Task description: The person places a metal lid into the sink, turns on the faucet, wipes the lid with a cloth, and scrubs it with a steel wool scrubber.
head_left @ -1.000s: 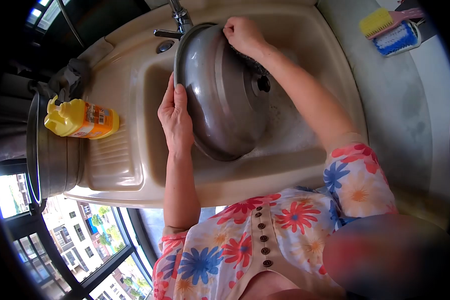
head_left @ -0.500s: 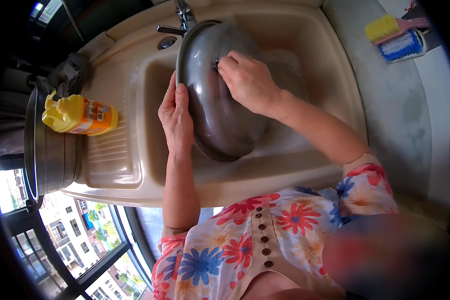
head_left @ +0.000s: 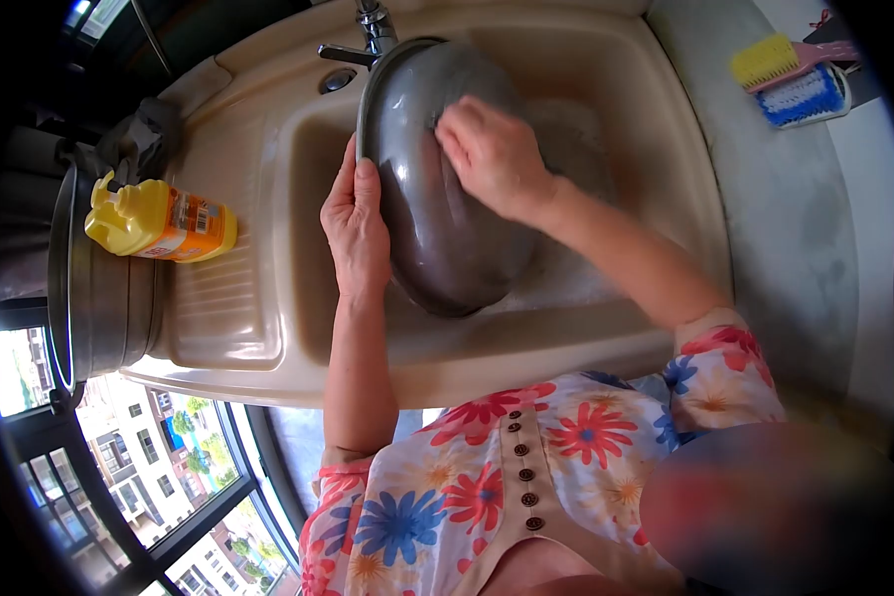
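Observation:
A large grey metal basin (head_left: 437,228) stands tilted on its side in the beige sink (head_left: 656,129), its outer wall facing right. My left hand (head_left: 358,223) grips its rim, thumb on the outer wall and fingers behind the edge. Against the upper part of that wall, my right hand (head_left: 492,154) is closed and slightly blurred. A bit of dark steel wool scourer (head_left: 434,121) shows at its fingertips; the rest is hidden in the hand. Whitish suds (head_left: 566,283) lie on the sink floor beside the basin.
A chrome faucet (head_left: 375,30) rises behind the basin. On the ribbed drainboard (head_left: 223,313) at left lies a yellow bottle (head_left: 164,221), near a large metal pot (head_left: 109,308). Two scrub brushes, one yellow-bristled (head_left: 765,62) and one blue-and-white (head_left: 805,96), rest at the right.
My right hand has shifted slightly up along the basin wall, with the scourer now mostly covered. My left hand keeps its hold on the rim. The whole view has moved a little.

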A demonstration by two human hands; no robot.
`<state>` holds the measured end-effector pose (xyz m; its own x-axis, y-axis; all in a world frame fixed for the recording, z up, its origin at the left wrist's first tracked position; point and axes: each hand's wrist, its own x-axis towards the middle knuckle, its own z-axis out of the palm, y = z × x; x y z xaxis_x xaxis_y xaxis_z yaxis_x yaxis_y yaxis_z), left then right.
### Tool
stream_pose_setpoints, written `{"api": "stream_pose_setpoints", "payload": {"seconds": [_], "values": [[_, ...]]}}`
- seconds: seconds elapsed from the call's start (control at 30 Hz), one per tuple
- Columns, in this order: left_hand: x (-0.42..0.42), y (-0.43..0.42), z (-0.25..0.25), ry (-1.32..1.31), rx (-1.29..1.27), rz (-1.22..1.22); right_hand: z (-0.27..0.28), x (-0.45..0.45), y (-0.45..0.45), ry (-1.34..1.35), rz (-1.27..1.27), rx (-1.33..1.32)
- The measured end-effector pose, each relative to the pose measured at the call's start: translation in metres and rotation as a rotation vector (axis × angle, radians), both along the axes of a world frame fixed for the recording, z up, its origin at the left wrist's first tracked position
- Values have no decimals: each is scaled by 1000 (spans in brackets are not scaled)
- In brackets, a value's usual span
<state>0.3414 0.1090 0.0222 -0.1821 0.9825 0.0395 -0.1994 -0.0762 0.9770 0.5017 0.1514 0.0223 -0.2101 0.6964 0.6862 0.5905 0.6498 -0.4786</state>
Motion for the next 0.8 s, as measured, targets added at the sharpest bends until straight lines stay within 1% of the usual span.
{"api": "stream_pose_setpoints", "payload": {"seconds": [0.1,0.2,0.3,0.4,0.43,0.47,0.5,0.53,0.57,0.63,0.67,0.7,0.73,0.77,0.8], "values": [[6,0,4,31,7,13,-1,8,62,-26,-162,-69],[4,-2,4,38,1,9,-4,9,69,-17,-190,-12],[2,-2,3,8,-4,8,-2,-7,2,6,-74,29],[1,-2,1,-4,17,3,2,-4,-6,-14,-43,7],[2,-1,1,11,31,1,1,-2,13,19,-52,18],[3,-1,1,24,47,-6,-4,1,40,22,-120,63],[5,-2,3,21,38,-2,-4,6,63,-22,-179,24],[6,-3,5,18,33,4,-2,8,76,-23,-208,-38],[7,-3,7,15,26,10,-5,8,78,-8,-217,-46],[4,-3,4,26,13,12,0,4,73,21,-228,-66],[3,-2,3,31,8,15,-4,2,56,70,-146,0],[2,-1,3,14,5,9,-2,-6,29,66,-121,39],[2,-2,4,-2,-2,2,-4,-11,7,61,-40,85],[1,-2,4,-15,-9,-6,-4,-13,-9,49,-9,55],[1,-1,4,-6,6,0,-3,-10,-5,40,-5,88]]}}
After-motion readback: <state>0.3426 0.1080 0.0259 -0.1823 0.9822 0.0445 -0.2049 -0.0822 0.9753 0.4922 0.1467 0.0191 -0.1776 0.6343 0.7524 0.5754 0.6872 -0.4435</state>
